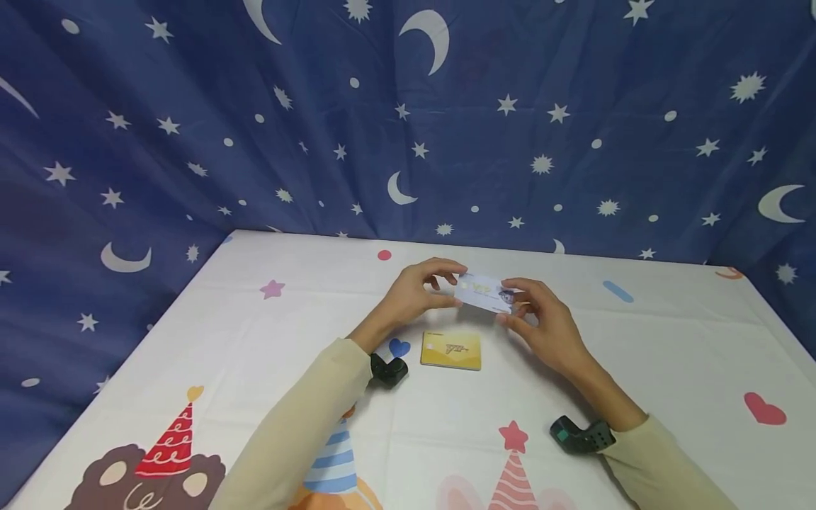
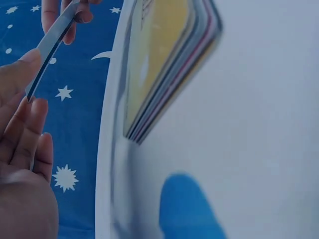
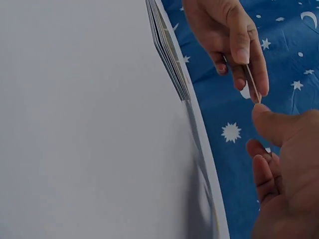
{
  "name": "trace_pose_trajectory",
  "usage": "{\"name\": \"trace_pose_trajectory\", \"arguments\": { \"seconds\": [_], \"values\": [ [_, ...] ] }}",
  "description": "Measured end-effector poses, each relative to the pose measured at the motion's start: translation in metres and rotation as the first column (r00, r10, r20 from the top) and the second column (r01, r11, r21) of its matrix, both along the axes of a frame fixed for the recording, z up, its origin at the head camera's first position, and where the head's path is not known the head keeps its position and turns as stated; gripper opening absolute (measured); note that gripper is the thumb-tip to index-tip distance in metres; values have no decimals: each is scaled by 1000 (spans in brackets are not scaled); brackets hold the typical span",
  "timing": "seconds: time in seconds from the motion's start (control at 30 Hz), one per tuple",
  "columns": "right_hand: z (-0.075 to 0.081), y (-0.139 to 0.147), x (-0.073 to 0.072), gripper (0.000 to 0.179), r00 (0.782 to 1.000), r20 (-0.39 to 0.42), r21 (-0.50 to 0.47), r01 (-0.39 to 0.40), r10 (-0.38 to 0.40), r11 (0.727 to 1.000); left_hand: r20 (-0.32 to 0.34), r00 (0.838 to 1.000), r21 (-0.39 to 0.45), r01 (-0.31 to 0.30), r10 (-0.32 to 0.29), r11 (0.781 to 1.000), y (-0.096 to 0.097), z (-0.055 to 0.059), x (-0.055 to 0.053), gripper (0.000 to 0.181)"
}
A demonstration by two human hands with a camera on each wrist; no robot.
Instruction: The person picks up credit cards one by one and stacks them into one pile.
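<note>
Between my two hands a white card (image 1: 483,293) with gold lettering is held above the table, tilted slightly down to the right. My left hand (image 1: 417,289) pinches its left edge between thumb and fingers. At the other end, my right hand (image 1: 543,320) grips the card's right edge the same way. Below the held card a stack of cards (image 1: 450,350) lies on the table, a yellow one on top. In the left wrist view the stack (image 2: 174,64) shows several layered edges, and the white card (image 2: 52,42) appears nearly edge-on.
A white tablecloth (image 1: 669,368) with printed hearts, stars and party-hat animals covers the table. Behind its far edge hangs a dark blue curtain (image 1: 472,163) with moons and stars. Black wrist devices (image 1: 581,435) sit on both forearms.
</note>
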State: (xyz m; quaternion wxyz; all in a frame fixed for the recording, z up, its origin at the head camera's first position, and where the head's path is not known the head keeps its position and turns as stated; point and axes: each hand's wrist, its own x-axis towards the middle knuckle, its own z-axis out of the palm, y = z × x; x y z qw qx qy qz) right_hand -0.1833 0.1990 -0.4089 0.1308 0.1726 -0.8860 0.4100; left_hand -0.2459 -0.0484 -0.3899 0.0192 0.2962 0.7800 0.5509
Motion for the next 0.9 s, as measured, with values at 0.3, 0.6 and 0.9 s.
{"name": "trace_pose_trajectory", "arguments": {
  "seconds": [0.3, 0.6, 0.9],
  "values": [
    [5, -7, 8, 53, 998, -5, -27, -60, 60, 998, 28, 999, 0, 31, -31, 1000, -15, 26, 31, 49],
    [10, -12, 18, 50, 992, 9, -33, -129, 129, 991, -19, 997, -18, 69, -70, 997, -29, -1, 33, 53],
    [9, -17, 25, 50, 985, 26, -17, -173, 173, 985, 10, 1000, -21, 24, -24, 999, -37, -7, 52, 54]
  ]
}}
